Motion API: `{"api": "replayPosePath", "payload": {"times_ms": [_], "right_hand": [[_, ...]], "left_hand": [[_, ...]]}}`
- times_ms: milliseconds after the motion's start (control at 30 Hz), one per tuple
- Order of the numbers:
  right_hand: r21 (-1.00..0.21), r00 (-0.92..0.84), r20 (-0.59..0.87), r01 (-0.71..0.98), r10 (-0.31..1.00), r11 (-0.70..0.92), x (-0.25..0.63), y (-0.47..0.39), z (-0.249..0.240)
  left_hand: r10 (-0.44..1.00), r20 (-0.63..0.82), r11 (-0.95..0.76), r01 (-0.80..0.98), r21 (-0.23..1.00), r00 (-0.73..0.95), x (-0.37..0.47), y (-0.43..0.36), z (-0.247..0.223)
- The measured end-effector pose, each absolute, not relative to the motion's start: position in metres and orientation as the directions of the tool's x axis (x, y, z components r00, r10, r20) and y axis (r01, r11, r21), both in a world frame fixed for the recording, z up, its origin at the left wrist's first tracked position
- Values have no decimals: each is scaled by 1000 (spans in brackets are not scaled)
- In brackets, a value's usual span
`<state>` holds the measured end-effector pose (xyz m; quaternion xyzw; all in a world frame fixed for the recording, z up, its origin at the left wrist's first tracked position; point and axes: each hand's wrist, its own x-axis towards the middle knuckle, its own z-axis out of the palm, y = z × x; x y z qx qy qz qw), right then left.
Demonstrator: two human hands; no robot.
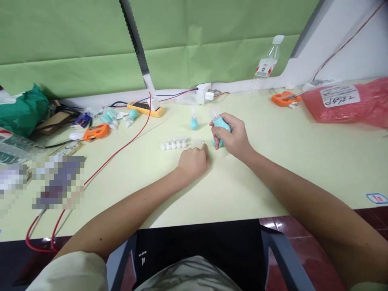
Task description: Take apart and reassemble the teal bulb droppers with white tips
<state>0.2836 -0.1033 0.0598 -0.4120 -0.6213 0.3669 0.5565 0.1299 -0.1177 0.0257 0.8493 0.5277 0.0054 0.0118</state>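
Foreground: grey armrests [286, 258] below the near edge of a pale yellow tabletop [242, 202]; at left, a red cable [115, 154] looping over that edge and running back across the surface. Middle ground: left hand [194, 161] low on the tabletop, index finger extended toward small clear pieces [198, 141], contact uncertain; other fingers folded, whether around anything impossible to tell. Just left of these pieces, a cluster of small white knobs [173, 146], 5 in the nearest row. Right hand [232, 135] closed around 1 aqua squeeze bulb [222, 123], clear nozzle [214, 115] tilted up and leftward. Below the same hand, an aqua rounded form [217, 143], partly hidden. Slightly farther back: 1 upright aqua bulb with a clear tip [194, 124]. Background, left to right: green bag [26, 111], orange tool [97, 132], yellow-and-black device [145, 109], white box [203, 93] with wires, labelled clear bottle [266, 68], red package [339, 109]. Farthest: green sheeting [218, 36] along the wall.
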Motion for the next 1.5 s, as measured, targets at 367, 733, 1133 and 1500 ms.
{"api": "replayPosePath", "payload": {"times_ms": [367,733,1133,1500], "right_hand": [[-917,-66,374,121,925,379,284,-105,61],[-952,-300,266,65,916,298,281,-101,46],[-994,-776,-16,-56,631,-93,277,-102,29],[-988,-818,28,-111,574,-110,274,-103,26]], "left_hand": [[896,14,-444,895,52,444,130,-116,26],[873,304,-486,631,605,381,87,-109,46],[849,64,-135,98,986,524,59,-109,50],[822,-138,202,-57,978,552,60,-116,53]]}}
